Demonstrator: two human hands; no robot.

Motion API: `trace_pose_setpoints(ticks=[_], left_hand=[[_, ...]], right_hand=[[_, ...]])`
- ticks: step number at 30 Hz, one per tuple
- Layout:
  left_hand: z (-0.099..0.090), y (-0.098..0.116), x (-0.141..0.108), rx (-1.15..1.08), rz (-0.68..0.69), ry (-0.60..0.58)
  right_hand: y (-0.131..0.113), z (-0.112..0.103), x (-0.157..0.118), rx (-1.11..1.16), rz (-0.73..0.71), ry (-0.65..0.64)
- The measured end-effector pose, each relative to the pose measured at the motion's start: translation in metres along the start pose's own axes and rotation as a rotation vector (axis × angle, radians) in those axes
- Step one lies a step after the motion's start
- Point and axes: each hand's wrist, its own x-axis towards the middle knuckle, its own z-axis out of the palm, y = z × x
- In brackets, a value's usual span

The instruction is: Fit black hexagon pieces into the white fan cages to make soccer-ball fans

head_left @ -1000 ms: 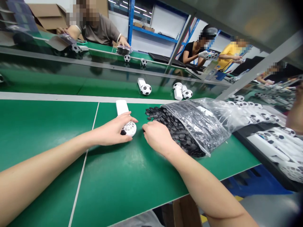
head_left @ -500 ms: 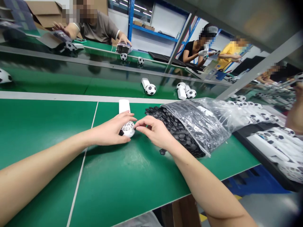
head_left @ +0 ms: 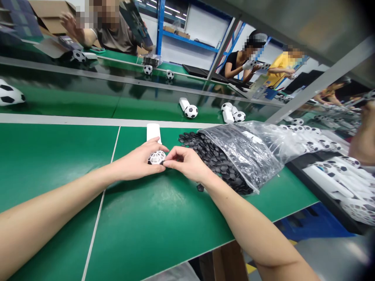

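On the green table [head_left: 140, 226] lies a white piece with a flat handle [head_left: 153, 132] and a round, football-patterned head [head_left: 157, 157]. My left hand [head_left: 140, 160] is wrapped round the head from the left, thumb at its near side. From the right, my right hand [head_left: 186, 162] pinches at the head's edge; a small dark bit shows at the fingertips, mostly hidden. Just right of that hand, many black pentagon pieces [head_left: 216, 156] spill from a clear plastic bag [head_left: 254, 152]. One loose black piece [head_left: 200, 187] lies near my right wrist.
Beyond the pale table edge [head_left: 73, 121], football-patterned pieces [head_left: 191, 111] lie on a green belt [head_left: 140, 105]. A black tray [head_left: 304, 175] of white pieces stands at the right. Several people are across the belt; another person's arm [head_left: 363, 136] is at far right.
My right fingers have shifted slightly down and left along the head, and my left thumb has closed in. Belt pieces have moved right. The person opposite has raised a dark box.
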Motion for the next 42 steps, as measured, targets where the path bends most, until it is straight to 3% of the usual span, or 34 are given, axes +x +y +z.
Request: trace_pose_setpoints(ticks=[11,19,24,27,31,36,42], left_hand=[[0.006,0.0,0.001,-0.085,-0.013,0.077],[0.005,-0.003,0.002,-0.055,0.019,0.075],[0.002,-0.01,0.005,0.025,0.019,0.121],[-0.001,-0.015,0.007,0.075,-0.073,0.197],[-0.005,-0.019,0.008,0.043,-0.257,0.191],[-0.013,-0.014,0.004,0.026,-0.209,0.07],[-0.017,-0.014,0.001,-0.02,-0.196,0.002]], right_hand=[[0.0,0.004,0.005,-0.048,0.024,0.055],[0.0,-0.001,0.008,-0.08,-0.017,0.012],[-0.001,-0.034,0.007,-0.491,0.04,0.191],[0.001,-0.044,0.004,-0.71,0.083,0.164],[0.0,-0.038,0.001,-0.895,0.112,0.066],[-0.006,-0.022,0.0,-1.177,0.091,-0.001],[0.001,-0.022,0.003,-1.362,0.069,0.1]])
